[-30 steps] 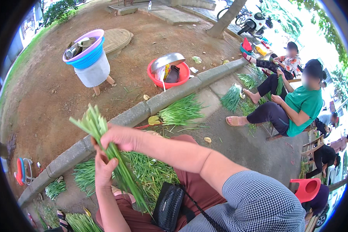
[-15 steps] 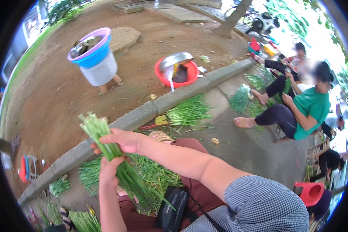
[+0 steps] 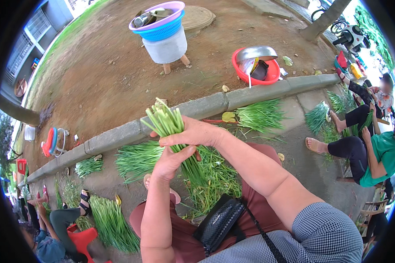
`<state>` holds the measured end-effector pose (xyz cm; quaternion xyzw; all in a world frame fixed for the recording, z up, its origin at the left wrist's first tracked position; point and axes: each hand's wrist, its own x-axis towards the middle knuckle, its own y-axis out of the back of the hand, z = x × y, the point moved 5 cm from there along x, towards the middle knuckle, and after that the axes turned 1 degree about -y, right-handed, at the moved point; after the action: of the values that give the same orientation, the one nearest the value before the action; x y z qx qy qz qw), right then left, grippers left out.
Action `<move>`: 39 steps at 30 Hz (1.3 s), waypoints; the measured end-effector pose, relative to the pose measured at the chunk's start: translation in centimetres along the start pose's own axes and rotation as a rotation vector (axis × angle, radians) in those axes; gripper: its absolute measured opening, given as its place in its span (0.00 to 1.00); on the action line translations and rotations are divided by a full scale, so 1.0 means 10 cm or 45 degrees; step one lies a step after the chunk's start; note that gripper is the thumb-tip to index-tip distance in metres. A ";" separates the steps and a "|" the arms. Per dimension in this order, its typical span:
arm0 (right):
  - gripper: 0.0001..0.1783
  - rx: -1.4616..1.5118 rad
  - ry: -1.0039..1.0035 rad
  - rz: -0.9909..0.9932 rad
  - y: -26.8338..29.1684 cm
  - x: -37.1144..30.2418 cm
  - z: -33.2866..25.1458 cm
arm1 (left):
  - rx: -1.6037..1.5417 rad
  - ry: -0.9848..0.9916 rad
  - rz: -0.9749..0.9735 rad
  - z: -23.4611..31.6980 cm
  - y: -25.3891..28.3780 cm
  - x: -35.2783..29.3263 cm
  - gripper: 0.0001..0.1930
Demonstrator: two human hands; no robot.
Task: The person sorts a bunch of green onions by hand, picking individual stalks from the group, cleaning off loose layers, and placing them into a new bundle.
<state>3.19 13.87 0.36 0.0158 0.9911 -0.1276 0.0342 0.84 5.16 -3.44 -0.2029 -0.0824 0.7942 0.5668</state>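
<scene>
A bunch of long green stalks like chives (image 3: 163, 119) stands tilted above my lap, pale cut ends up and thin dark tips hanging down. My right hand (image 3: 198, 133) wraps round it from the right, just below the cut ends. Right under that, my left hand (image 3: 170, 163) is closed round the same bunch, thumb across the stalks. The two hands touch or nearly touch, and some fingers are hidden behind the stalks. On the ground below, between my feet, lies a pile of loose green trimmings (image 3: 217, 177).
Bundles of stalks lie along the stone curb (image 3: 153, 118), with one pile (image 3: 138, 160) left and another (image 3: 261, 115) right. Beyond stand a red basin (image 3: 272, 72) and stacked basins (image 3: 162, 26) on a stool. A black bag (image 3: 219, 223) rests on my lap. People sit at both sides.
The view has turned left, so the scene sits further right and a seated person shows at lower left. Both hands still hold the bunch, now more upright and closer together.
</scene>
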 end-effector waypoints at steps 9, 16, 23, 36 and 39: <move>0.26 0.335 0.664 0.480 0.28 0.06 -0.25 | -0.125 0.053 0.151 0.00 -0.05 0.04 0.13; 0.22 -0.033 0.443 0.430 0.38 0.15 -0.20 | -0.092 0.125 0.068 -0.09 -0.21 -0.05 0.20; 0.21 -0.338 0.473 0.578 0.36 0.13 -0.18 | -0.390 0.140 0.053 -0.16 -0.21 -0.07 0.20; 0.22 -0.597 0.727 0.903 0.29 -0.01 -0.26 | -0.364 0.100 0.263 -0.15 0.00 0.00 0.13; 0.28 -0.139 0.596 0.977 0.61 0.02 -0.18 | -0.353 0.019 0.378 -0.05 0.14 0.04 0.11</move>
<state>3.12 20.24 0.54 0.4086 0.8999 -0.0460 -0.1452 -0.27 5.03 -4.44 -0.2948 -0.1562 0.8486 0.4107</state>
